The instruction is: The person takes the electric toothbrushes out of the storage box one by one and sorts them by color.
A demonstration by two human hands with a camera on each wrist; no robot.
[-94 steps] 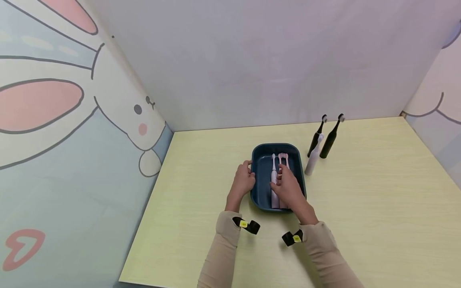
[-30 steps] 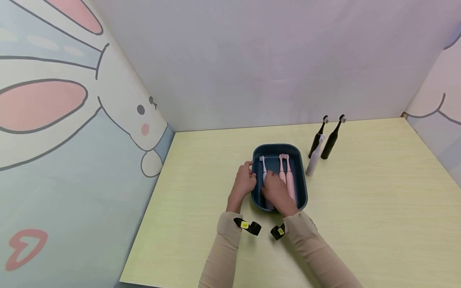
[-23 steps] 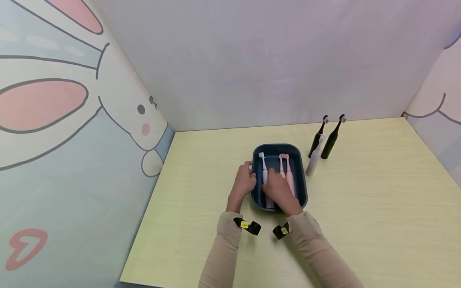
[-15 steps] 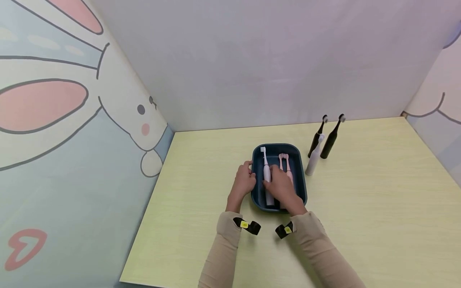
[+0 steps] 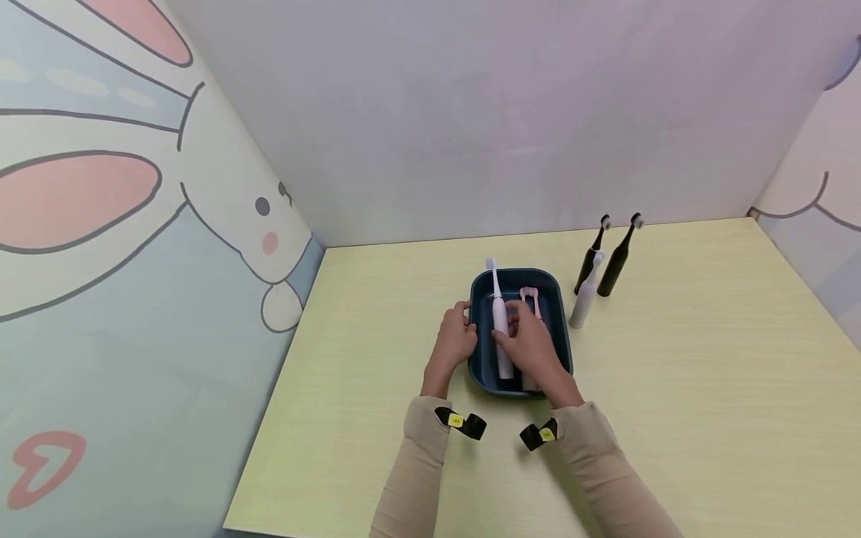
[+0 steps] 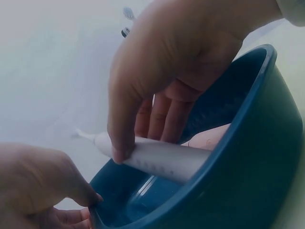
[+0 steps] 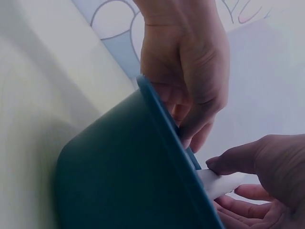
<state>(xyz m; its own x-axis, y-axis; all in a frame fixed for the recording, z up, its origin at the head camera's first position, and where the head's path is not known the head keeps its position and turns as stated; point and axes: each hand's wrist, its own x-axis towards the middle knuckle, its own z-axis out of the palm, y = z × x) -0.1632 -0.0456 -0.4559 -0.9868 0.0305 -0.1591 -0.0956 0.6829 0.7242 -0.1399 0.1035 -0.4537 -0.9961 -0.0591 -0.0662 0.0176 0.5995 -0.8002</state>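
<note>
My right hand [image 5: 531, 347] pinches a pale lavender electric toothbrush [image 5: 500, 317] by its handle, thumb on one side and fingers on the other. Its brush head overlaps the far rim of a dark blue plastic basin [image 5: 569, 347] in the head view. In the left wrist view the toothbrush [image 6: 162, 157] is tilted, with the lower end of its handle hidden behind the basin wall [image 6: 267, 143]. My left hand [image 5: 454, 340] grips the basin's left rim between thumb and fingers. Pink electric toothbrushes [image 5: 537, 299] lie inside the basin, partly hidden by my right hand.
Right of the basin stand two black electric toothbrushes [image 5: 614, 269] and a pale lavender one [image 5: 584, 299], all upright on the light wood-look table [image 5: 377, 359]. A white wall [image 5: 511, 149] rises behind, and a rabbit-printed panel [image 5: 188, 314] flanks the left.
My right hand has shifted from the pink toothbrushes to the lavender one, which has moved left and then risen toward the far rim. My left hand has stayed on the basin rim.
</note>
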